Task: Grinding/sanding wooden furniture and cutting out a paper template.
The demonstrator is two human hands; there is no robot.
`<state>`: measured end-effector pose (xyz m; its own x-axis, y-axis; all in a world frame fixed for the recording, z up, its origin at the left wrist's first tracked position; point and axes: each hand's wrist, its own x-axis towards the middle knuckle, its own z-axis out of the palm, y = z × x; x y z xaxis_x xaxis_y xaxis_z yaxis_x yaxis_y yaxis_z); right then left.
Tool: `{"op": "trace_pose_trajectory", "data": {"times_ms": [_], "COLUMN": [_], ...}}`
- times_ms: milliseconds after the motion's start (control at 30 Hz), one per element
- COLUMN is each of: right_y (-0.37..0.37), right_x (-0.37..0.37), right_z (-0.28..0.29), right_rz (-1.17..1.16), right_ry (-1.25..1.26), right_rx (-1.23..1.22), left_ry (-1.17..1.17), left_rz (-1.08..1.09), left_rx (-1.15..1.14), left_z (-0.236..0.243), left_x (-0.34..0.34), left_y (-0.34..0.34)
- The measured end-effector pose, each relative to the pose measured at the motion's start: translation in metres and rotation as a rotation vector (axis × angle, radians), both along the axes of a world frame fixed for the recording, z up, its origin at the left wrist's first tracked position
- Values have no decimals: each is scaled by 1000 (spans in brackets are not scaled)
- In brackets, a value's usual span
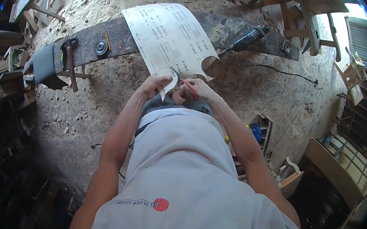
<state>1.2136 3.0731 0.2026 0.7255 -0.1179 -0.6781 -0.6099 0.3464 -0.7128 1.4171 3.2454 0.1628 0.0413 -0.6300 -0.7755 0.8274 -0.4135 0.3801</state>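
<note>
A large pale sheet of sandpaper (160,34), printed side up, lies across the bench and reaches toward my lap. My left hand (152,86) pinches its near edge, by a curved piece that is partly cut from the sheet. Red-handled scissors (189,88) are in my right hand (202,89), their blades at the curved cut beside the left fingers. A round notch is cut out of the sheet's right edge. Both hands are close together just above my lap.
On the dark narrow bench (82,54) rest a hammer (70,60), a round disc (100,47), a pencil (108,42) and an angle grinder (248,38) with a trailing cord (293,73). Wooden chair frames (307,20) stand at the upper right. Debris litters the floor.
</note>
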Motion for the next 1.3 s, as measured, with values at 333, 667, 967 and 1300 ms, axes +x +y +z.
{"op": "trace_pose_trajectory", "data": {"times_ms": [333, 667, 967, 1300], "right_y": [4, -6, -34, -50], "right_x": [33, 44, 44, 50], "right_z": [13, -6, -17, -31], "right_rz": [134, 272, 360, 636], "right_ry": [155, 49, 98, -27], "right_rx": [118, 289, 346, 17], "left_ry": [62, 102, 92, 95], "left_rz": [-44, 26, 169, 391], "left_rx": [-36, 31, -49, -45], "left_z": [2, 8, 17, -3], "left_x": [20, 16, -9, -40], "left_y": [26, 38, 32, 39]}}
